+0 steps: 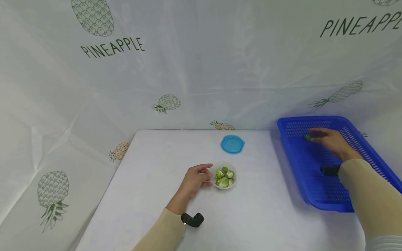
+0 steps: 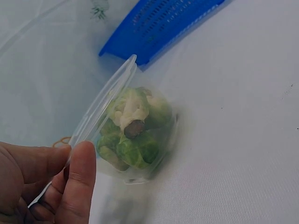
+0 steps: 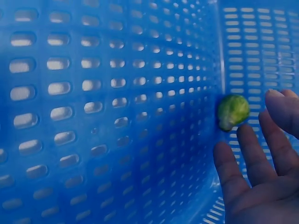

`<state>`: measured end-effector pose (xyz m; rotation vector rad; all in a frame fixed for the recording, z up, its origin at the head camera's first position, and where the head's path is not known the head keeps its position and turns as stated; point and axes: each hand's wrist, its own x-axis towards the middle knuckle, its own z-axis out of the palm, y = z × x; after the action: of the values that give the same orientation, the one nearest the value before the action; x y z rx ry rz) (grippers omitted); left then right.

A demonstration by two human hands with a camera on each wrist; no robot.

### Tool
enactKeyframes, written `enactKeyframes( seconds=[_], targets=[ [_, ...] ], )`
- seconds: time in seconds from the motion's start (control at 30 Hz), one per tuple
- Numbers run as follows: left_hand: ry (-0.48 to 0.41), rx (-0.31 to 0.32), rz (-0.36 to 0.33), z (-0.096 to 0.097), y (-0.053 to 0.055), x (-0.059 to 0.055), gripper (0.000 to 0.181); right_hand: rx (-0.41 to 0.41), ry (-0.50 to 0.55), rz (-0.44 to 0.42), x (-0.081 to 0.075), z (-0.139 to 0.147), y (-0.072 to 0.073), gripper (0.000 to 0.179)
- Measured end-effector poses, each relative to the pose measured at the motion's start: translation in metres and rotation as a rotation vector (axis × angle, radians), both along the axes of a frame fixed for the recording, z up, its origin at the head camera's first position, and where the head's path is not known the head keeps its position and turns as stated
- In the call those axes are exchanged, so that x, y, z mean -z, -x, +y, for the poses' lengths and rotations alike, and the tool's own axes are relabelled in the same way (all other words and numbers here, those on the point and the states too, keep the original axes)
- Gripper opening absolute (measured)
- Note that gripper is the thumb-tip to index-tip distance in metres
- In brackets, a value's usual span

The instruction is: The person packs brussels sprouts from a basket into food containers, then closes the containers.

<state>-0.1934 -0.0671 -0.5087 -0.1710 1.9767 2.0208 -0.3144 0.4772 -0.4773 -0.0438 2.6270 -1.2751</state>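
My left hand (image 1: 194,179) pinches the rim of a small clear plastic tub (image 1: 223,164) that stands on the white table. In the left wrist view, thumb and fingers meet on the edge of that tub (image 2: 100,103). Several Brussels sprouts (image 1: 223,182) fill it. Over at the right, my right hand (image 1: 333,141) reaches into a blue plastic basket (image 1: 298,170). A single Brussels sprout (image 3: 233,112) lies inside, just beyond the fingertips. The right wrist view shows this hand (image 3: 261,177) with its fingers extended and apart, holding nothing.
Behind the tub, a blue lid (image 1: 232,144) lies flat on the white table (image 1: 150,167). The basket's raised, perforated walls surround the right hand. A pineapple-printed sheet (image 1: 201,69) hangs at the back and left.
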Motion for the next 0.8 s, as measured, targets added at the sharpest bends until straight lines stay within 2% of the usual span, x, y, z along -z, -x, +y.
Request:
enactKeyframes(
  seconds=[0.3,0.57,0.8],
  targets=[
    [-0.004,0.004,-0.006,-0.001,0.001,0.001,0.045,-0.015,-0.044,-0.026,0.006,0.003,0.006,0.063],
    [-0.008,0.006,0.005,-0.001,0.0,-0.001,0.046,-0.02,-0.066,-0.017,0.005,0.008,0.002,0.055],
    [0.0,0.002,0.001,-0.001,0.001,0.0,0.044,-0.062,-0.111,-0.047,0.008,0.01,-0.001,0.063]
  ],
)
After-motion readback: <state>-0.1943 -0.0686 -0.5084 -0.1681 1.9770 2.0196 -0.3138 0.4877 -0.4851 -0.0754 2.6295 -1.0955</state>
